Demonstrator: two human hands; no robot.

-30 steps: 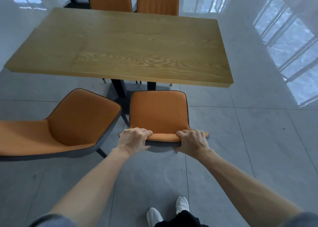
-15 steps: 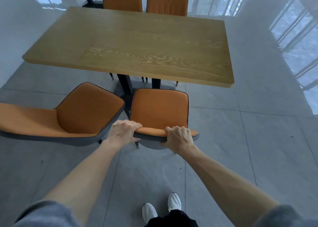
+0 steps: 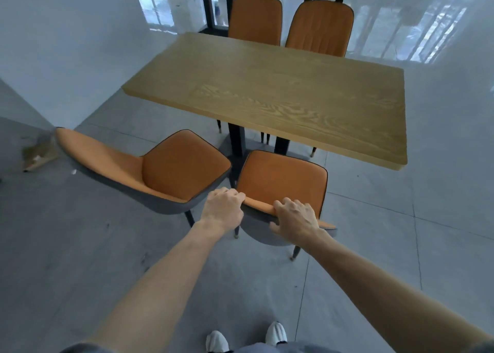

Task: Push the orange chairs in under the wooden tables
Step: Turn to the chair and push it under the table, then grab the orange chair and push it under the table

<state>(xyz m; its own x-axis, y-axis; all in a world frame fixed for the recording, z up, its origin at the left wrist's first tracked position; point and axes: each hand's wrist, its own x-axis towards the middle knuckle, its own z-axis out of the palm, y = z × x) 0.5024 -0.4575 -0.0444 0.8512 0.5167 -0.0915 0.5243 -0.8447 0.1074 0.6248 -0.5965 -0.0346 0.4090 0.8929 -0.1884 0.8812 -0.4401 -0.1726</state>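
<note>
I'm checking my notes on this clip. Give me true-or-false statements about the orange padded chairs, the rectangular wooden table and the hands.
1. The left hand and right hand grip the backrest of the near right orange padded chair. True.
2. That chair's seat is hidden under the rectangular wooden table. False: the seat shows whole, before the table's near edge.
3. Two orange chairs stand at the table's far side. True.
4. The near left orange chair faces the table squarely. False: it stands askew, backrest to the left.

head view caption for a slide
Left hand and right hand grip the back of an orange chair at the wooden table, second chair askew alongside
</note>
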